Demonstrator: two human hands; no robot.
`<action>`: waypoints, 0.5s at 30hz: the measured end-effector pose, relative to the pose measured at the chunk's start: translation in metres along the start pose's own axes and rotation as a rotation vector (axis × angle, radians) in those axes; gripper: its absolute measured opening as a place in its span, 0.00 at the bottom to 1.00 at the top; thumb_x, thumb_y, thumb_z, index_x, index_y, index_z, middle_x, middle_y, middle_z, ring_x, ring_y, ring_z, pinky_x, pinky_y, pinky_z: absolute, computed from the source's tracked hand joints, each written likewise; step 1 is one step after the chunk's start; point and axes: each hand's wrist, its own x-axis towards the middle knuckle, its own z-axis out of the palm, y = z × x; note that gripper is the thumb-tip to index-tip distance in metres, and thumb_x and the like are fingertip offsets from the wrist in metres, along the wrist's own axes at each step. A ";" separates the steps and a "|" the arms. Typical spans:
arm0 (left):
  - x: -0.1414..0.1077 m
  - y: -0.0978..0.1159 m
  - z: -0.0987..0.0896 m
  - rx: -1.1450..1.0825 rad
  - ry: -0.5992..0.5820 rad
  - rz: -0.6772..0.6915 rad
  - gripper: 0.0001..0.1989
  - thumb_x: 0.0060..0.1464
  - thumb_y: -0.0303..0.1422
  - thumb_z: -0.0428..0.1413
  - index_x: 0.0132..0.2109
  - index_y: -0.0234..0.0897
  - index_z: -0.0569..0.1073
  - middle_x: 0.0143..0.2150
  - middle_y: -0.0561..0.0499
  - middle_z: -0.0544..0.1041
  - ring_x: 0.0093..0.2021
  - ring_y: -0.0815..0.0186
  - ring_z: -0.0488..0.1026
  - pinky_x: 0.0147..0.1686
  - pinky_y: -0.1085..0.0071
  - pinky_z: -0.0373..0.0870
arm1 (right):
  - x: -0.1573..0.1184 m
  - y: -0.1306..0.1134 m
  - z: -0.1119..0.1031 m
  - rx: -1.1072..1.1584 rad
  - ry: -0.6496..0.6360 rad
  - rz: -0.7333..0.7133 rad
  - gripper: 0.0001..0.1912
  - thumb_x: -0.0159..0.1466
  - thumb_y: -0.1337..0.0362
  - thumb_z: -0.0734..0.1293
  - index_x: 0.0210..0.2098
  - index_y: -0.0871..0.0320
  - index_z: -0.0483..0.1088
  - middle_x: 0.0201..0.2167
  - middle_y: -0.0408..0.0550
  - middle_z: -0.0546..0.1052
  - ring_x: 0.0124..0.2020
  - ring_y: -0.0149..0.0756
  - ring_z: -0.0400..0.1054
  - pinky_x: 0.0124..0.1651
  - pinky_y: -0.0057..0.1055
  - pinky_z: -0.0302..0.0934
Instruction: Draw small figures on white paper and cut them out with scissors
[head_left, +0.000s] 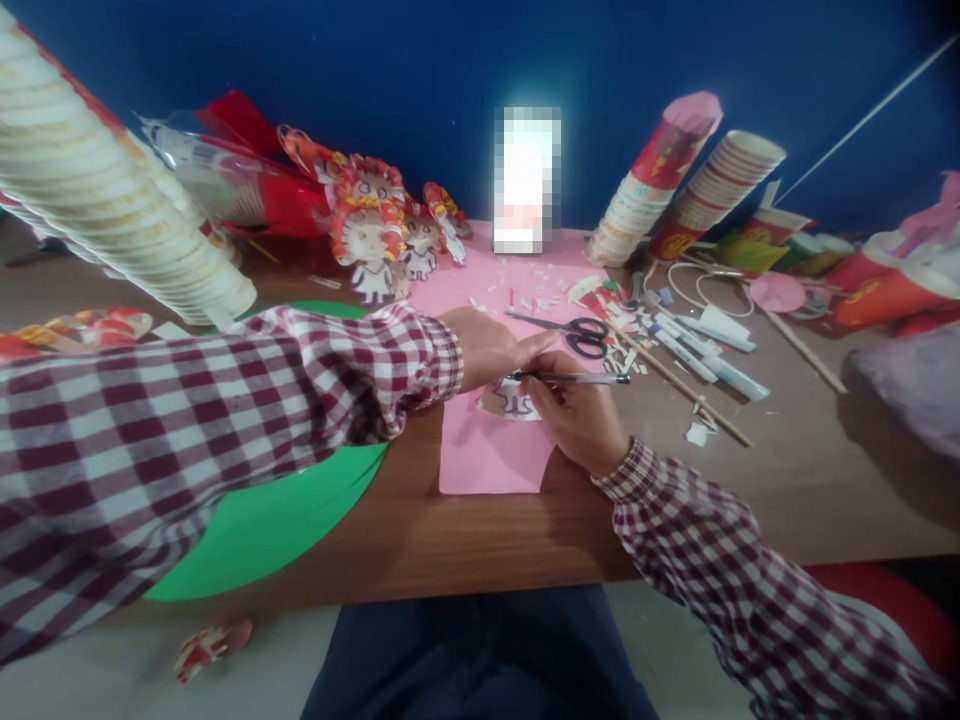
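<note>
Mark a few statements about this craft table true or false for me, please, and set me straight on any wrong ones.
1. The right hand holds a pen. True.
2. The scissors are in the left hand. False: they lie beyond the hands, held by neither.
3. A green sheet lies on the table on the person's left. True.
4. The piece under the hands is plain green. False: it is pale, with a dark-outlined drawing.
5. A tall cup stack shows on the left. True.
6. The pink sheet is rolled up. False: it lies spread out under the piece.
</note>
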 end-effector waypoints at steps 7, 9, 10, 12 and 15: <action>-0.009 0.003 -0.006 0.130 -0.044 0.082 0.27 0.58 0.40 0.41 0.63 0.44 0.50 0.27 0.47 0.74 0.31 0.60 0.69 0.33 0.65 0.58 | -0.001 -0.002 -0.001 -0.025 -0.005 -0.003 0.07 0.61 0.67 0.61 0.39 0.57 0.67 0.29 0.45 0.73 0.28 0.32 0.67 0.29 0.28 0.63; -0.010 0.002 -0.006 0.148 -0.063 0.099 0.28 0.57 0.38 0.42 0.64 0.45 0.47 0.28 0.47 0.74 0.31 0.60 0.69 0.33 0.66 0.58 | -0.001 -0.003 -0.001 -0.043 0.000 -0.022 0.07 0.61 0.67 0.62 0.39 0.57 0.69 0.29 0.44 0.74 0.27 0.31 0.67 0.28 0.27 0.62; -0.010 0.002 -0.005 0.153 -0.065 0.097 0.28 0.57 0.37 0.42 0.64 0.45 0.47 0.29 0.47 0.74 0.32 0.60 0.69 0.33 0.66 0.58 | -0.002 -0.003 -0.001 -0.049 0.004 -0.034 0.07 0.61 0.67 0.62 0.39 0.57 0.69 0.29 0.44 0.74 0.26 0.31 0.67 0.28 0.27 0.62; -0.010 0.002 -0.003 0.176 -0.038 0.079 0.28 0.57 0.36 0.41 0.64 0.45 0.47 0.31 0.46 0.75 0.33 0.60 0.70 0.34 0.67 0.57 | -0.002 -0.004 -0.001 -0.055 0.017 -0.049 0.07 0.60 0.67 0.62 0.38 0.56 0.71 0.29 0.44 0.75 0.26 0.31 0.67 0.28 0.27 0.63; -0.010 0.005 -0.001 0.226 0.023 0.033 0.28 0.56 0.34 0.41 0.64 0.46 0.47 0.35 0.46 0.75 0.35 0.59 0.70 0.34 0.67 0.57 | -0.002 -0.006 -0.001 -0.063 0.037 -0.043 0.08 0.60 0.67 0.63 0.38 0.56 0.71 0.30 0.45 0.76 0.27 0.31 0.69 0.29 0.27 0.64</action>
